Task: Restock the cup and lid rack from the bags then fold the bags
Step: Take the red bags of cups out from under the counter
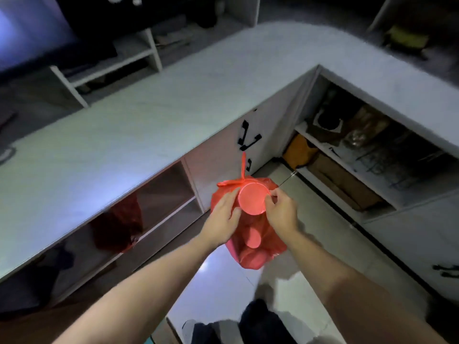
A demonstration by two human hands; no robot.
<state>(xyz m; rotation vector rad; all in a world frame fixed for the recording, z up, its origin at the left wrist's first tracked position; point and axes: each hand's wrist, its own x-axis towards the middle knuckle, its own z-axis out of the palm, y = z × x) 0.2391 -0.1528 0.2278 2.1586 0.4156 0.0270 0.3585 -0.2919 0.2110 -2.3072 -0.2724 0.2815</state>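
I hold a red plastic bag point(255, 247) in the air over the tiled floor point(213, 289), just in front of the inner corner of the pale L-shaped surface point(149, 120). My left hand point(222, 216) lies against the bag's left side with its fingers fairly straight, the fingertips touching the rim of a round disc shape point(252, 199) that shows through the thin plastic at the top; whether it is a cup bottom or a lid I cannot tell. My right hand point(282, 209) has its grip pinching the bag film at the right edge of that disc, thumb and fingers curled in. A knotted red handle strip point(243, 167) sticks up from the bag's top. More round shapes press against the film lower down, blurred and hard to count. Under the surface's near edge, an open cubby point(139, 214) holds a second red bag point(119, 222), dim and partly hidden by the overhang. To the right, open shelves point(352, 155) below the surface hold dark, indistinct clutter. The far left of the surface carries a white shelf frame point(106, 60), and the bottom edge of the view cuts off my feet.
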